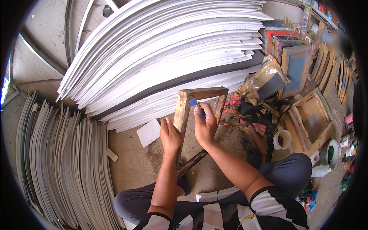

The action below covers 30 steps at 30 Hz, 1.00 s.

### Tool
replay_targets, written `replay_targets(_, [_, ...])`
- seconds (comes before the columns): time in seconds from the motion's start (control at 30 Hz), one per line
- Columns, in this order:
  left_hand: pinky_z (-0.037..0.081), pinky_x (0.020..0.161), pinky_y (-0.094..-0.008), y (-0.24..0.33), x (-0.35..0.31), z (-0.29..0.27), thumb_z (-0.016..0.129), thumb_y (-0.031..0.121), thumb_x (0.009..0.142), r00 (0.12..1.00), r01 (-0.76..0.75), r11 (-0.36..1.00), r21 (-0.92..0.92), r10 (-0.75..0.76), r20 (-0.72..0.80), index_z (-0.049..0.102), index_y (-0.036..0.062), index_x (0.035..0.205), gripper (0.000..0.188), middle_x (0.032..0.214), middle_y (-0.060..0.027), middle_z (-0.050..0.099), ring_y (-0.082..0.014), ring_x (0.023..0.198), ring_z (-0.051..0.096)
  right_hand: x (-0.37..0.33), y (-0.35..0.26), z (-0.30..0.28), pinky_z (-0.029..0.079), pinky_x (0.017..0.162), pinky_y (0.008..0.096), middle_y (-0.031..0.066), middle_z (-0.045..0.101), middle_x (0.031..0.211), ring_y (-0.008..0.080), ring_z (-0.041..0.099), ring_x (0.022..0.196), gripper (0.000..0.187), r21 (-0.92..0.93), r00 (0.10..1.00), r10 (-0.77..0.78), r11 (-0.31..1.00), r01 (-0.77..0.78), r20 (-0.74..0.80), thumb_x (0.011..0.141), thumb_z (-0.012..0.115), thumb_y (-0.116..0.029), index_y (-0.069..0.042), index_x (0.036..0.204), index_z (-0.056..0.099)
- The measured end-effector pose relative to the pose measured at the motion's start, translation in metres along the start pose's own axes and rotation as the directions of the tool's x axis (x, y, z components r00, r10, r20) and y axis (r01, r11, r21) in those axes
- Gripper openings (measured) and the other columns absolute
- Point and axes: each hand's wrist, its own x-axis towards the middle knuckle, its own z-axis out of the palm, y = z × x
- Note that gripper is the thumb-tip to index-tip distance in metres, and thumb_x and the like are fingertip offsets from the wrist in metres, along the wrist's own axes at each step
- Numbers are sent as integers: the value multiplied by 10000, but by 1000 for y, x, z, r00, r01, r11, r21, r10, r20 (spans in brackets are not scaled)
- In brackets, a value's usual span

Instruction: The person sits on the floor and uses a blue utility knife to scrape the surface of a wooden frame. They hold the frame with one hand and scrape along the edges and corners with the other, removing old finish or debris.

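An empty wooden frame (203, 92), its bars worn and stained, stands tilted in front of me over the floor. My left hand (169, 137) is closed on its left bar, with the fingers on the outer side. Inside the frame's opening, my right hand (206, 128) grips a small blue tool (193, 102), the end of which is against or close to the left bar near the upper corner. Most of that tool is hidden by the fingers, so I cannot tell its exact kind.
Large white sheets (153, 57) are stacked beyond the frame; grey sheets (65, 165) stand at the left. A white piece (148, 133) lies on the floor. To the right are dark scraps (257, 111), a white cup (282, 139), a bowl (333, 155) and paint-stained frames (312, 115).
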Motion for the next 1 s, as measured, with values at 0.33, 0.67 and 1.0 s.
replay_targets(0.33, [422, 710, -395, -18, 2, 4, 415, 254, 1114, 999, -30, 1000, 7, 30, -39, 520, -68, 945, 379, 787, -169, 524, -214, 748, 450, 3, 11, -3, 421, 611, 264, -16, 603, 791, 67, 505, 697, 248, -74, 996, -89, 993, 89, 4, 1071, 584, -275, -42, 1113, 657])
replay_targets(0.67, [428, 717, -397, -10, 1, 3, 419, 255, 1116, 998, -28, 1000, 4, 28, -49, 526, -68, 945, 380, 810, -176, 543, -225, 750, 458, 5, 12, -3, 454, 623, 283, 17, 636, 789, 101, 560, 699, 283, -75, 996, -94, 993, 94, 9, 1065, 588, -311, -42, 1097, 672])
replay_targets(1.0, [468, 1000, -433, 17, -2, -9, 426, 282, 1108, 990, 128, 991, 38, -129, 47, 520, -148, 1333, 495, 1208, -366, 633, -434, 1176, 623, 13, 19, -6, 484, 603, 320, 53, 667, 771, 148, 644, 683, 307, -124, 929, -340, 926, 358, 144, 1049, 608, -332, -36, 1055, 691])
